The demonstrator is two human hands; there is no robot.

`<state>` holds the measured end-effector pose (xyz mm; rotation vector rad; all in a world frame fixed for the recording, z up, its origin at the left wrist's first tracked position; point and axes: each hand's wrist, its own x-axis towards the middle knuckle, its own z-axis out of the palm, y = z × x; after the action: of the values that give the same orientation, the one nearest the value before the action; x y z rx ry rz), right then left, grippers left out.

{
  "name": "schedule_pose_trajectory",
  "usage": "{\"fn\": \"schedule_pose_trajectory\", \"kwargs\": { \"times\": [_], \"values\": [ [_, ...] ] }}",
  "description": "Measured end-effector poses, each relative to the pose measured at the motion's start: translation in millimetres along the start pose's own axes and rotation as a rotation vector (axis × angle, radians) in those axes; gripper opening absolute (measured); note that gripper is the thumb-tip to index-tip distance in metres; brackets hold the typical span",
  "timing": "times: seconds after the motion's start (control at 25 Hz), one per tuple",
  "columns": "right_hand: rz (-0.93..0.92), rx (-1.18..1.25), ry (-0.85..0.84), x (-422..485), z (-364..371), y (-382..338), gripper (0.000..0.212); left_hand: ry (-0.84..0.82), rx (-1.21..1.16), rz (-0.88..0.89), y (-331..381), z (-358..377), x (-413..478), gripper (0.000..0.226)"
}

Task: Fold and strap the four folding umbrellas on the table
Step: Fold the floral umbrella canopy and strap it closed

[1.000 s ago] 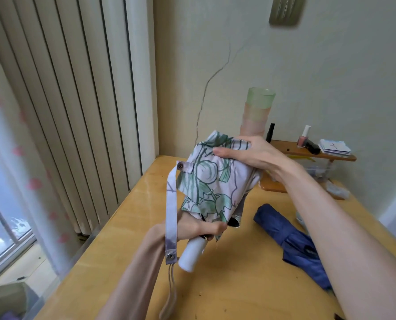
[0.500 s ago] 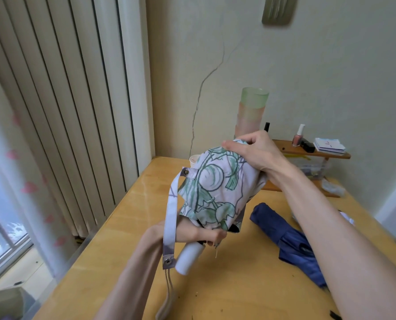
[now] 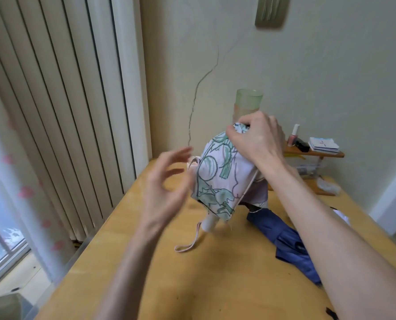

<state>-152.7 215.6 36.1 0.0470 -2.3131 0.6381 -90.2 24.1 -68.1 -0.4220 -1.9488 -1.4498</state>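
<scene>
Umbrella with the green leaf print (image 3: 217,181): it stands nearly upright, leaning a little, near the middle of the table (image 3: 146,273). Its white handle (image 3: 209,224) points down at the tabletop and the cloth is bunched loosely above it.

Your right hand (image 3: 257,139) is on the top end, fingers curled over and pinching the gathered cloth.

Your left hand (image 3: 164,192) is just left of the umbrella, holding nothing, fingers spread and loosely bent. It is motion-blurred, so I cannot tell whether the fingertips touch the cloth.

The wrist cord (image 3: 187,244) hangs from the handle and lies in a loop on the table.

The blue umbrella (image 3: 291,241) lies on the table to the right, under your right forearm (cloth rumpled and loose, not rolled tight).

Behind the printed umbrella, by the wall, stands a tall green-topped cup (image 3: 249,100).

Far right is a small wooden shelf (image 3: 317,154) with a pink nail polish bottle (image 3: 293,135) and a stack of cards (image 3: 322,145).

Vertical blinds (image 3: 54,112) cover the left side.
</scene>
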Motion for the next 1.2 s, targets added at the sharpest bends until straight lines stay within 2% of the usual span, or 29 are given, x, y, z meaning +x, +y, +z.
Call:
{"fn": "schedule_pose_trajectory", "kwargs": {
  "times": [0.08,0.12,0.16,0.28,0.4,0.56,0.64,0.72,0.84,0.96,1.04,1.08,1.2],
  "values": [
    [0.040,0.014,-0.009,-0.2,3.9,-6.0,0.031,-0.243,0.234,0.077,8.1,39.8,-17.0,0.108],
    [0.072,0.038,-0.029,0.0,3.5,-7.7,0.031,-0.279,0.304,0.061,2.9,52.2,-23.4,0.127],
    [0.108,0.065,-0.059,-0.2,2.4,-9.0,0.033,-0.260,0.333,0.047,-4.4,60.4,-28.7,0.134],
    [0.195,0.138,-0.132,-4.2,2.5,-13.7,0.039,-0.098,0.281,0.021,-18.2,68.4,-35.7,0.123],
    [0.157,0.117,-0.168,-8.7,5.5,-24.7,0.045,-0.004,0.112,-0.097,-26.9,75.2,-43.1,0.107],
    [0.121,0.105,-0.175,-9.9,5.9,-34.4,0.041,-0.088,-0.302,-0.405,-22.4,70.9,-40.6,0.078],
    [0.107,0.098,-0.184,-11.5,6.7,-37.7,0.029,-0.166,-0.332,-0.493,-17.2,67.6,-39.8,0.047],
    [0.085,0.087,-0.194,-13.8,7.4,-40.9,0.021,-0.235,-0.344,-0.520,-16.9,66.3,-41.5,0.031],
    [0.065,0.068,-0.203,-14.3,7.4,-44.0,0.022,-0.229,-0.341,-0.507,-22.4,65.6,-41.0,0.034],
    [0.085,0.048,-0.227,-13.4,8.3,-43.9,0.023,-0.177,-0.313,-0.477,-30.1,71.5,-47.3,0.067],
    [0.097,0.049,-0.226,-14.8,10.2,-42.7,0.025,-0.112,-0.269,-0.388,-36.1,77.3,-55.1,0.085],
    [0.097,0.045,-0.220,-15.9,11.5,-42.2,0.022,-0.085,-0.247,-0.348,-38.0,80.4,-58.7,0.084],
    [0.095,0.013,-0.228,-16.5,15.2,-38.3,0.029,-0.078,-0.264,-0.366,-43.1,85.1,-59.3,0.056]
  ]
}}
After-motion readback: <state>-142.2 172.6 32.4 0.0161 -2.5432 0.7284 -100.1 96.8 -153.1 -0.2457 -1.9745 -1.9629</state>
